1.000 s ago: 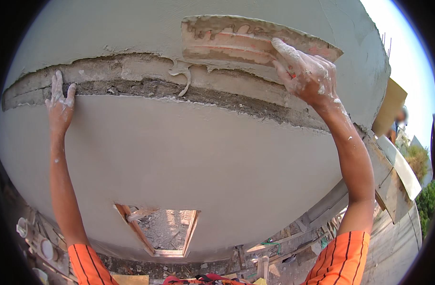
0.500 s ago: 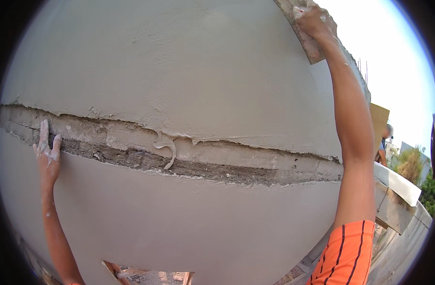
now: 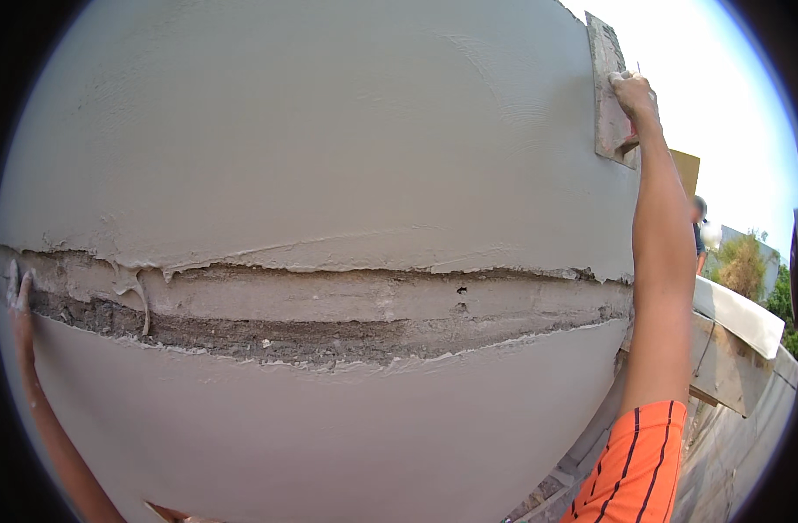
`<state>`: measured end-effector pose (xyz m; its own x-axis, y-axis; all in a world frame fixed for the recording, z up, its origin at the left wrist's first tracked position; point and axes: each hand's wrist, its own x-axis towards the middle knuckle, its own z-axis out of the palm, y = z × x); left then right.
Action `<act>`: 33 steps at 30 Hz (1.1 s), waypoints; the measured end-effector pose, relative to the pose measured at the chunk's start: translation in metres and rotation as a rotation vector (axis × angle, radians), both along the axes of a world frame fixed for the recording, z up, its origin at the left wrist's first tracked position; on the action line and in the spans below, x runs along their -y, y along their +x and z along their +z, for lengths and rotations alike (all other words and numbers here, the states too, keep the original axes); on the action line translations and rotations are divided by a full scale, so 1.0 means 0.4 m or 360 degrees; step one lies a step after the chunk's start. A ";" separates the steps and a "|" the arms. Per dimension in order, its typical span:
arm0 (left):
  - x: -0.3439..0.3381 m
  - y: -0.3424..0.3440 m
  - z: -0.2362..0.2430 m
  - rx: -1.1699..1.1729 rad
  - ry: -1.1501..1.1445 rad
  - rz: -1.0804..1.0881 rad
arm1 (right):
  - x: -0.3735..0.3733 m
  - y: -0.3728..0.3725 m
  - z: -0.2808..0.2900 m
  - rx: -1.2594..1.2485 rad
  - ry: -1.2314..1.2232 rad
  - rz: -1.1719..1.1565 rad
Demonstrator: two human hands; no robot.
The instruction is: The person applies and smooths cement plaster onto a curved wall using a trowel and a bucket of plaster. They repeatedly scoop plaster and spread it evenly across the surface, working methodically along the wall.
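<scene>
A grey plastered wall fills the view, with a rough unplastered horizontal band across its middle. My right hand reaches high at the upper right and grips the handle of a flat plastering trowel, whose blade lies against the wall near its right edge. My left hand, smeared with plaster, rests flat with fingers apart on the left end of the rough band. My right sleeve is orange with dark stripes.
Past the wall's right edge run wooden planks and a white ledge. Another person stands farther off there, with a bush and bright sky behind.
My right hand has carried the trowel up and to the right along the wall. The view has tilted up, so the rough band and my left hand sit lower and further left.
</scene>
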<state>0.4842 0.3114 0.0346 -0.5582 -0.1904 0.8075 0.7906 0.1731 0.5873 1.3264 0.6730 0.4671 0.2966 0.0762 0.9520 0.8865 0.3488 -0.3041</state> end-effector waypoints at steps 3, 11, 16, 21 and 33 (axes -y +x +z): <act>0.053 -0.004 0.014 -0.0119 -0.0009 0.0060 | -0.127 0.143 -0.025 -0.0002 -0.0128 -0.0074; -0.071 0.117 0.007 -0.0115 -0.0043 -0.0166 | -0.333 0.510 -0.255 -0.0929 -0.0539 0.1146; -0.001 0.173 0.042 0.0009 -0.0187 0.0205 | -0.078 0.122 -0.178 -0.0777 -0.0359 0.1670; -0.020 0.221 0.034 0.0021 -0.0204 0.0271 | 0.230 -0.277 -0.072 -0.0101 -0.0443 0.1716; -0.059 0.233 0.028 -0.0124 -0.0048 0.0387 | 0.595 -0.991 -0.096 0.0712 -0.0179 0.1250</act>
<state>0.5773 0.3351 0.0456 -0.4348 -0.2869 0.8536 0.7662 0.3801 0.5180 0.9302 0.4349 0.4287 -0.2753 0.1998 0.9404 0.4499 0.8912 -0.0577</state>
